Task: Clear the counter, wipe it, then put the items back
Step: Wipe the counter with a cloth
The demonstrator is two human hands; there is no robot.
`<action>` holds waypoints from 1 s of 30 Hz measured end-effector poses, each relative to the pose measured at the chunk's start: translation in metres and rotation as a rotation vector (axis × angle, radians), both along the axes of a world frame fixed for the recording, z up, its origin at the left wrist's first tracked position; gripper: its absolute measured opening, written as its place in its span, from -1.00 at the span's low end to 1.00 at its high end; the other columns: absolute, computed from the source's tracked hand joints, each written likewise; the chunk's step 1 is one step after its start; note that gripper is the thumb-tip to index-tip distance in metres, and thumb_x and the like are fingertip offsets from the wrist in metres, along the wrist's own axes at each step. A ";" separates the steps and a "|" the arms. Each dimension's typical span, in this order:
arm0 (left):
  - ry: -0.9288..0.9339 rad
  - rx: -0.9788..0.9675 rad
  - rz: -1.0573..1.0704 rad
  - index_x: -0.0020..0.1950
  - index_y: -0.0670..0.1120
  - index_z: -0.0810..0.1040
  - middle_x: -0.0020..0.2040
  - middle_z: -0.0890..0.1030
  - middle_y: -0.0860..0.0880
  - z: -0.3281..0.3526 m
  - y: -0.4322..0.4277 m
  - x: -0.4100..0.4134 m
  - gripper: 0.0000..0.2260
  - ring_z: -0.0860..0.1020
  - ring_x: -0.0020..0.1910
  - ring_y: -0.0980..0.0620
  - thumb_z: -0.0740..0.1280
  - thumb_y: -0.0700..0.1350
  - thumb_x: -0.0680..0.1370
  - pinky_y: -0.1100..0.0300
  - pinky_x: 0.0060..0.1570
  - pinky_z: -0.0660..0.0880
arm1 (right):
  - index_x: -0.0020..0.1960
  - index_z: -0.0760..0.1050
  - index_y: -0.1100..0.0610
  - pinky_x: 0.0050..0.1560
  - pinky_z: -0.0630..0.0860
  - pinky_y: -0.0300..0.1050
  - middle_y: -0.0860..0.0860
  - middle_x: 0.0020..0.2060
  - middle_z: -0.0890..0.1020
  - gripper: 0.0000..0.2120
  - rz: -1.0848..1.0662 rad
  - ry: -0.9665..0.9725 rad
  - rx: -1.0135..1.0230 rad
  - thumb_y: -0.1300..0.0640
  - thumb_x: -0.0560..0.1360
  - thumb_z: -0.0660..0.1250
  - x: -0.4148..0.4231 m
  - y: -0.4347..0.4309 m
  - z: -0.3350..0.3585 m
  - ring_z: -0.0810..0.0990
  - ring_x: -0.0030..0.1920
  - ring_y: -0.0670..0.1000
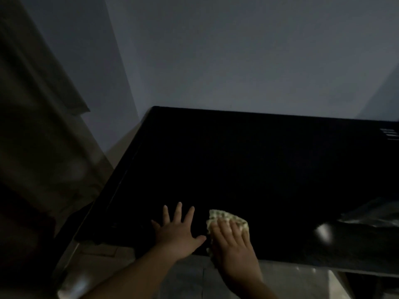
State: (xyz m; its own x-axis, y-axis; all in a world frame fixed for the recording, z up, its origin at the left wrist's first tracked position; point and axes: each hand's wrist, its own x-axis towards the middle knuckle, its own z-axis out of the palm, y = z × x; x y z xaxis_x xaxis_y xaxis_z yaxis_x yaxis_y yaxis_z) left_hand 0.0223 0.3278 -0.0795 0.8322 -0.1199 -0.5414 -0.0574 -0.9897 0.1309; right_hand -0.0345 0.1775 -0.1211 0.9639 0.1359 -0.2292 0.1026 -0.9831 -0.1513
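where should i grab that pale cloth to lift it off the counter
Grip the cloth at its far edge, the part showing past the fingertips of the right hand, which lies flat over the rest. Come from above and pinch that rumpled edge: the cloth lies low on the dark counter, so probably nothing offers from the side.

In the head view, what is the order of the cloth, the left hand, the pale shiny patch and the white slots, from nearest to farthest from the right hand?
1. cloth, under the right hand.
2. left hand, just beside it on the left.
3. pale shiny patch, to the right, blurred.
4. white slots, at the far right edge.
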 end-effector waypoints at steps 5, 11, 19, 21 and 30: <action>0.061 0.014 0.006 0.53 0.18 -0.22 0.55 -0.28 0.02 0.012 -0.007 0.010 -0.18 -0.23 0.51 -0.27 0.22 0.33 0.47 -0.33 0.41 0.02 | 0.40 0.38 0.03 0.31 0.33 0.09 0.02 0.34 0.48 -0.30 -0.147 -0.035 -0.091 -0.26 0.56 -0.31 0.000 -0.103 -0.004 0.51 0.28 0.14; 0.086 -0.021 0.063 0.53 0.19 -0.19 0.55 -0.27 -0.02 0.014 -0.031 0.006 -0.13 -0.23 0.50 -0.29 0.32 0.29 0.43 -0.30 0.42 0.07 | 0.53 0.05 0.06 0.46 -0.07 0.12 0.14 0.51 0.14 -0.43 -0.541 -0.144 -0.001 -0.13 0.58 -0.01 -0.015 -0.102 0.012 0.13 0.49 0.21; 0.105 -0.052 -0.063 0.53 0.22 -0.13 0.55 -0.25 0.08 0.014 -0.066 -0.003 -0.19 -0.24 0.52 -0.20 0.29 0.30 0.45 -0.34 0.41 0.02 | 0.50 0.18 -0.04 0.47 -0.07 -0.04 -0.02 0.48 0.26 -0.25 -0.224 -0.054 0.012 -0.32 0.39 -0.15 -0.032 -0.129 -0.001 0.25 0.47 0.13; 0.073 -0.041 -0.049 0.53 0.22 -0.12 0.55 -0.24 0.10 0.013 -0.053 -0.001 -0.21 -0.23 0.52 -0.16 0.28 0.30 0.45 -0.34 0.41 0.01 | 0.54 -0.02 -0.07 0.49 -0.11 0.03 -0.03 0.54 0.03 -0.24 -0.432 -0.092 0.001 -0.33 0.39 -0.30 -0.035 -0.154 0.004 0.00 0.54 0.09; 0.028 -0.019 0.030 0.53 0.23 -0.13 0.55 -0.24 0.08 0.009 -0.048 0.003 -0.11 -0.21 0.53 -0.17 0.33 0.36 0.37 -0.31 0.42 0.03 | 0.29 0.35 -0.02 0.35 -0.06 -0.02 -0.06 0.18 0.62 -0.44 -0.126 -0.088 0.047 -0.10 0.30 0.09 -0.033 -0.066 0.002 0.61 0.16 0.05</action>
State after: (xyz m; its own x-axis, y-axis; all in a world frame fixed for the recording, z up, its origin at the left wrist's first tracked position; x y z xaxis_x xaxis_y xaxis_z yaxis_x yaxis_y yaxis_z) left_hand 0.0250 0.2794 -0.0705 0.8199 -0.1057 -0.5626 -0.0239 -0.9883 0.1508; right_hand -0.0679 0.1117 -0.1187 0.9900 0.0213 -0.1391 -0.0060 -0.9811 -0.1934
